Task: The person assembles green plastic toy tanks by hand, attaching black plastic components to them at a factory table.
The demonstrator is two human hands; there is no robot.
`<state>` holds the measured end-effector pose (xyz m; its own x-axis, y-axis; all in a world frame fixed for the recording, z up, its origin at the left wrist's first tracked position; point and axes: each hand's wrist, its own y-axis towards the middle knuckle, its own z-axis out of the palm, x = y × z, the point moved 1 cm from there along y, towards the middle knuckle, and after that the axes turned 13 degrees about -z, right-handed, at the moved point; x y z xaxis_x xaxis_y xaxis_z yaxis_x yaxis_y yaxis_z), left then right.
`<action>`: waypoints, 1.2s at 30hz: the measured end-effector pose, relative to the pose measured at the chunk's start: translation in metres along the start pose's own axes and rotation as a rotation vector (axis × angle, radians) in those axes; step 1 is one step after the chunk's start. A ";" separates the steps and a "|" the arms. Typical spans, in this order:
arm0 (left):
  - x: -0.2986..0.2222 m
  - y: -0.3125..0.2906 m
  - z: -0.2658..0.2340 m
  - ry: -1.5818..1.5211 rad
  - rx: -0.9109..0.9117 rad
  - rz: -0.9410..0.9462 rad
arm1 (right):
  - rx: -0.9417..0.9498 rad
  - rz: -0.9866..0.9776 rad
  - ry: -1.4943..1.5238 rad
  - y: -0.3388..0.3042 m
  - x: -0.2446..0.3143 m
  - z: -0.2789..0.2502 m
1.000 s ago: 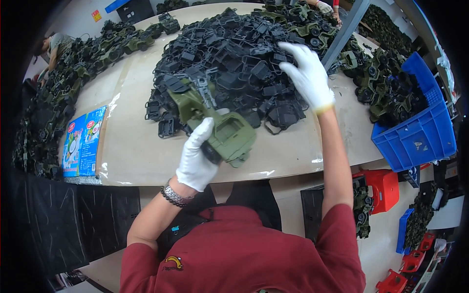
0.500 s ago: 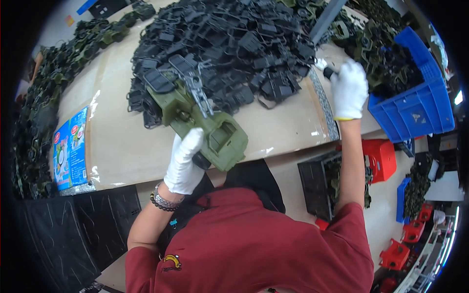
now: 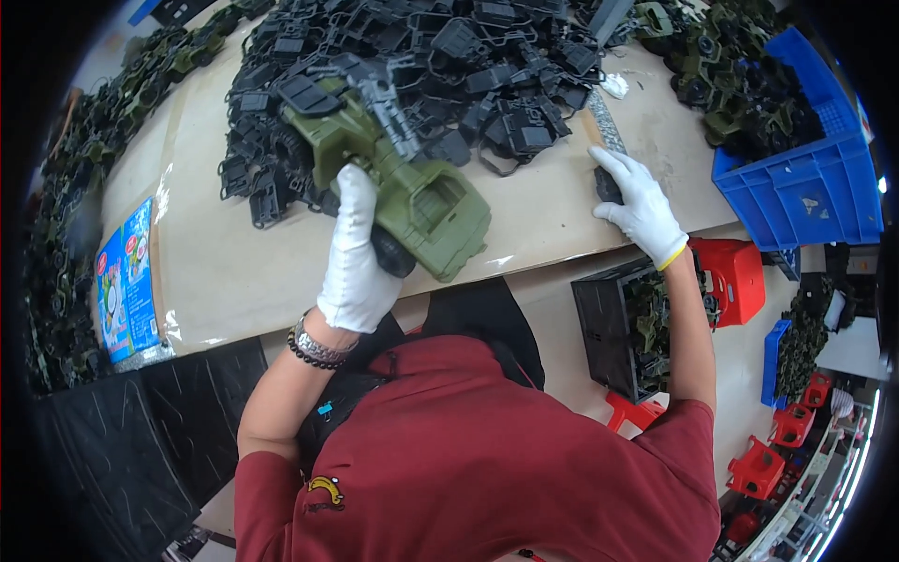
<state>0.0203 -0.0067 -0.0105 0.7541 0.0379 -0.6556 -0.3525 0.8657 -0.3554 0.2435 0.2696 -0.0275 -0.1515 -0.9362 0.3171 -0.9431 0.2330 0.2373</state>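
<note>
My left hand (image 3: 356, 267), in a white glove, is closed round the side of an olive-green toy military vehicle (image 3: 435, 220). The thumb lies over its body. Black wheels, an open rear bed and a grey gun-like part (image 3: 389, 112) show on it, and a black frame stands at its front end. My right hand (image 3: 646, 211), also gloved, rests low over the table at the right. A small black piece (image 3: 609, 185) sits between its thumb and fingers; its exact kind is not clear.
Beyond the vehicle a large heap of black plastic parts (image 3: 487, 75) covers the table (image 3: 524, 215). A blue crate (image 3: 805, 197) with green and black pieces stands at the right. Green vehicles (image 3: 140, 94) line the far left. A red stool (image 3: 730, 281) and black crate (image 3: 604, 337) are below.
My right hand has come nearer along the table with the black piece, its thumb and fingers now further apart. My left hand still holds the toy vehicle, slightly raised and turned. The view has shifted.
</note>
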 end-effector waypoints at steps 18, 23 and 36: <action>-0.002 -0.009 0.019 0.437 -0.115 0.409 | -0.479 -0.251 0.273 0.054 0.159 0.031; -0.006 -0.017 0.016 0.522 -0.149 0.449 | -0.458 -0.269 0.371 0.056 0.164 0.039; -0.006 -0.020 0.000 1.222 -0.111 0.882 | -0.363 -0.431 0.137 0.062 0.185 0.020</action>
<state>0.0230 -0.0242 0.0006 -0.6067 0.0351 -0.7941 -0.5141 0.7447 0.4257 0.1511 0.1054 0.0280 0.2856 -0.9298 0.2321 -0.7458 -0.0636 0.6631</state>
